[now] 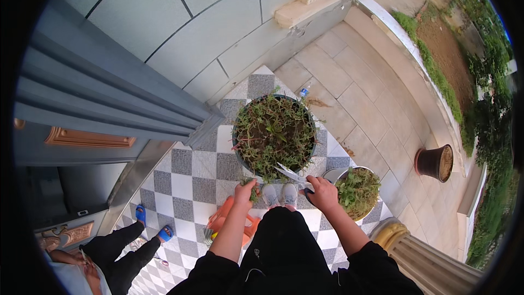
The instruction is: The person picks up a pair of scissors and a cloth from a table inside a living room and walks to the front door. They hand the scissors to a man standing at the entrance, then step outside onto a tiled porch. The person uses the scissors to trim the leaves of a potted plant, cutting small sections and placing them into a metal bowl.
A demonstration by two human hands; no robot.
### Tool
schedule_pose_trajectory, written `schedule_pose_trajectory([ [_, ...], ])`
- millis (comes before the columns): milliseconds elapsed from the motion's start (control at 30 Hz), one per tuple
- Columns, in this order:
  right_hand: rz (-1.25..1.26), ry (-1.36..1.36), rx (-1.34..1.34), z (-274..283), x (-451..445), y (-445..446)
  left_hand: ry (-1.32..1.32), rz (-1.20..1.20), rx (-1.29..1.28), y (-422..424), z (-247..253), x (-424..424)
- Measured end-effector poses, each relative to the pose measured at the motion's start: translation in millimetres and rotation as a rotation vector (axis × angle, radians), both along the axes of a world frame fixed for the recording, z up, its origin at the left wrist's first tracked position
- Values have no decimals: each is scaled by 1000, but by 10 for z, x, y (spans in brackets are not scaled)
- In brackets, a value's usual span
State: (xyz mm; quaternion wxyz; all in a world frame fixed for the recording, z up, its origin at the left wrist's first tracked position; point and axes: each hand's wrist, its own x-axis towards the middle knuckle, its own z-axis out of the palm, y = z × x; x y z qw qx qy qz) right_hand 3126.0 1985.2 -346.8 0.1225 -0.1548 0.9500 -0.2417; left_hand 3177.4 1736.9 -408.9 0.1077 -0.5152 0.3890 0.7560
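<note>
A round dark green pot [234, 141] full of trailing, small-leaved plants [274, 131] stands before me on the checkered floor. My right hand [322, 191] holds a pair of scissors [291, 173] by the dark handles, its blades parted near the pot's lower edge. Just below the pot's lower left edge, my left hand [244, 192] is closed on a small bunch of plant cuttings [254, 191]. An orange plastic bag [229, 217] lies on the floor under my left forearm.
A pale pot of plants [360, 190] stands at my right, near a fluted column [425, 250]. A person in blue slippers [140, 214] is at lower left, by a doorway. A plastic bottle [304, 91] lies behind the big pot. A brown pot [434, 163] stands farther right.
</note>
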Motion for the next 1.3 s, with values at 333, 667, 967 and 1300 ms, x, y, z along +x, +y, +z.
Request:
schedule_pose_trajectory([
  [333, 120, -520, 91, -33, -123, 163, 8, 203, 83, 478, -413, 105],
  [667, 163, -742, -87, 28, -320, 56, 94, 294, -28, 502, -332, 147],
  [967, 279, -853, -122, -53, -251, -86, 81, 311, 83, 421, -358, 229],
  [1300, 255, -787, -254, -108, -207, -142, 74, 329, 146, 426, -250, 301],
])
